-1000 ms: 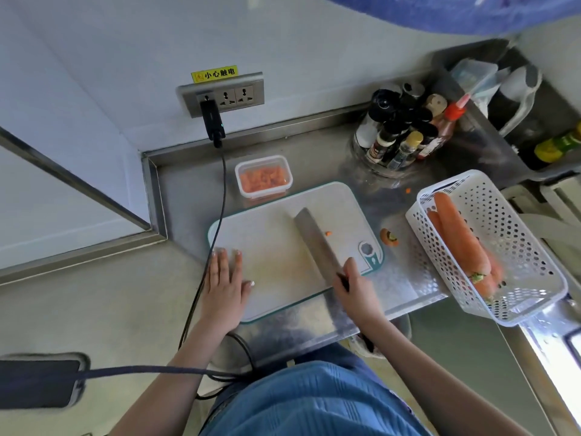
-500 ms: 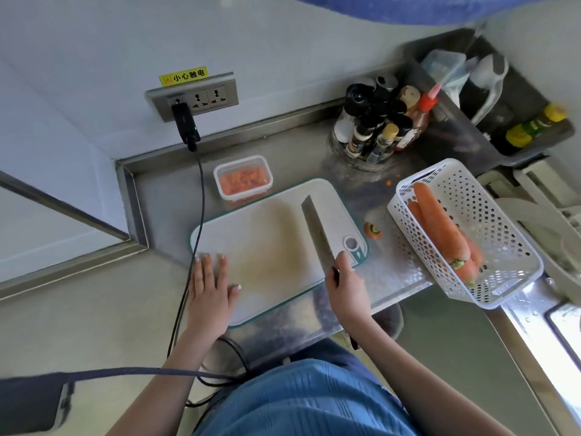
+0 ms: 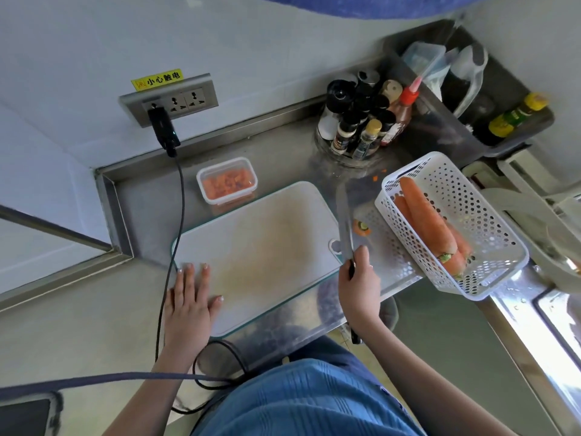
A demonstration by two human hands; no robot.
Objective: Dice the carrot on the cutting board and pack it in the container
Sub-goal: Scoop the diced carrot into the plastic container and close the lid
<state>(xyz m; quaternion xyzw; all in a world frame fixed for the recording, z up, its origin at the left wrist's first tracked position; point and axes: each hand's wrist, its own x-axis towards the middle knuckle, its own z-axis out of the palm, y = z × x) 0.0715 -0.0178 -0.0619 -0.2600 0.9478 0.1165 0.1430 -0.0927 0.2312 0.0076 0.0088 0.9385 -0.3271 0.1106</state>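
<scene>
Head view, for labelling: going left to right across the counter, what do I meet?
Left hand → cutting board → knife → carrot end scrap → white basket holding whole carrots.

Steel counter (image 3: 283,152), cutting board (image 3: 257,253), container (image 3: 227,180), basket (image 3: 452,225), carrot end (image 3: 361,227)

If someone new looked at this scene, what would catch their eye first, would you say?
The orange carrots in the white basket at right stand out, then the diced carrot in the container behind the bare cutting board. The right hand grips a knife at the board's right edge.
</scene>
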